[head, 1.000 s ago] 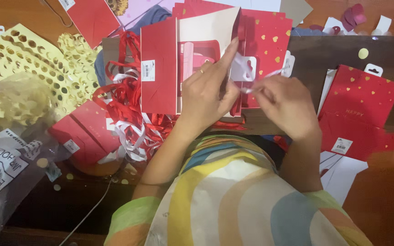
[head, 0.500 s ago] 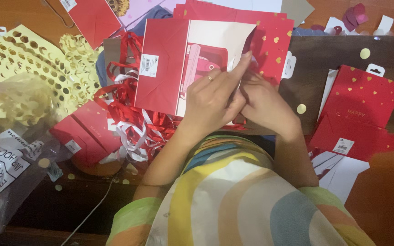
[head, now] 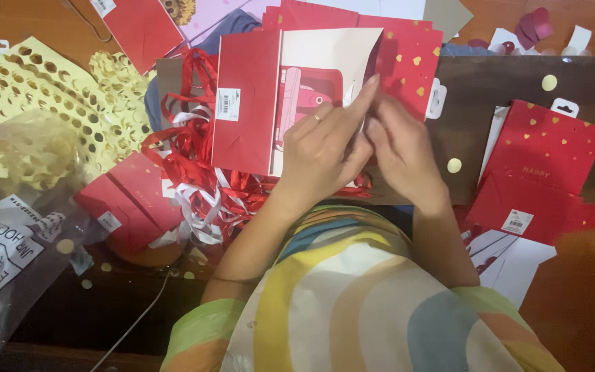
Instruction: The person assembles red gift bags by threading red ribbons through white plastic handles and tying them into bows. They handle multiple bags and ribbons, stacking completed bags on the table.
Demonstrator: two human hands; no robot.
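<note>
1. Left hand (head: pixel 321 155): fingers pinched on the right edge of the red paper bag (head: pixel 290 96), which lies flat on the bench (head: pixel 504 89) just above both hands.
2. Right hand (head: pixel 404 148): curled, touching the left; whatever it grips is hidden.
3. White barcode label (head: pixel 227 105): rectangular, left of hands.
4. Red heart-print bag (head: pixel 542 148): right of hands.
5. Ribbon tangle (head: pixel 194 172): left, crowding.

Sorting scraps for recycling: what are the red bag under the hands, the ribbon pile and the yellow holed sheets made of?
Red bag: apparently matte paper or card, sharply creased. Ribbon pile: looks like shiny plastic or satin, curling loosely. Yellow holed sheets: probably thin punched paper, flat and dull.
</note>
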